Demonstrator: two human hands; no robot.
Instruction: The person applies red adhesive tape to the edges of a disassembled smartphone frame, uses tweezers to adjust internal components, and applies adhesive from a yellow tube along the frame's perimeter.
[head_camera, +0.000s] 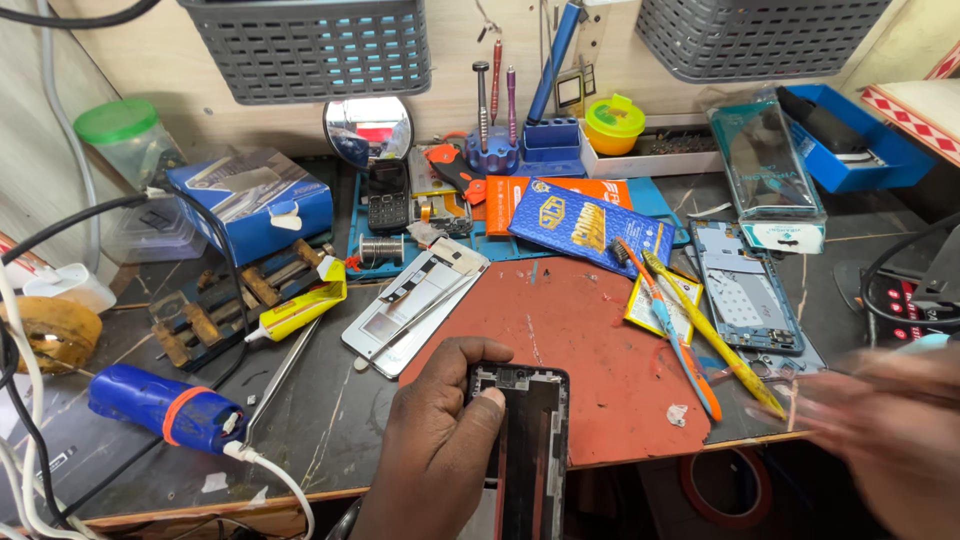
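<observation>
My left hand (435, 440) wraps the top edge of an opened phone frame (530, 450), thumb and fingers closed on it, holding it at the near edge of the red work mat (570, 330); I judge this the steadying step. My right hand (880, 430) is blurred near the yellow toothbrush (710, 335); whether it grips anything I cannot tell, perhaps a thin tool. Next calls for keeping the frame firmly still.
</observation>
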